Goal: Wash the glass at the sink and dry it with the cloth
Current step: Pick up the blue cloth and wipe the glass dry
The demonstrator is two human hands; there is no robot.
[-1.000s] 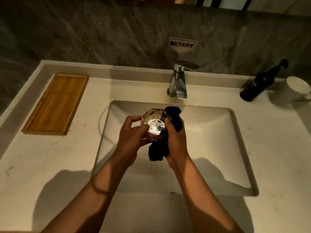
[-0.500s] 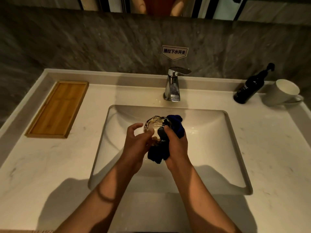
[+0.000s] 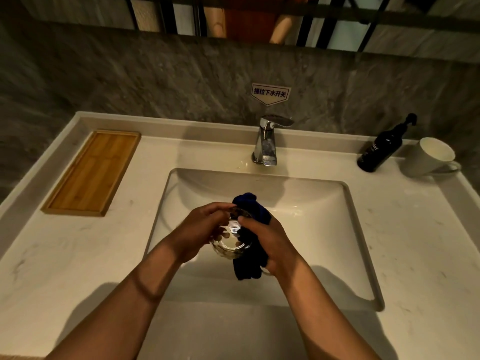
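A clear faceted glass (image 3: 230, 246) is held over the white sink basin (image 3: 324, 203), tipped so I look at its round end. My left hand (image 3: 200, 231) grips its left side with the fingers curled over the top. My right hand (image 3: 270, 239) presses a dark blue cloth (image 3: 250, 266) against the right side of the glass. Part of the cloth sticks up behind the glass and part hangs below my right palm. Both hands hide much of the glass.
A chrome faucet (image 3: 266, 142) stands behind the basin; I see no water running. A wooden tray (image 3: 93, 172) lies on the left counter. A black pump bottle (image 3: 381, 146) and a white mug (image 3: 428, 157) stand at the right rear.
The glass has turned in my hands, its round end now lower and nearer me. The cloth stays pressed on its right side. The camera has tilted up, showing more wall.
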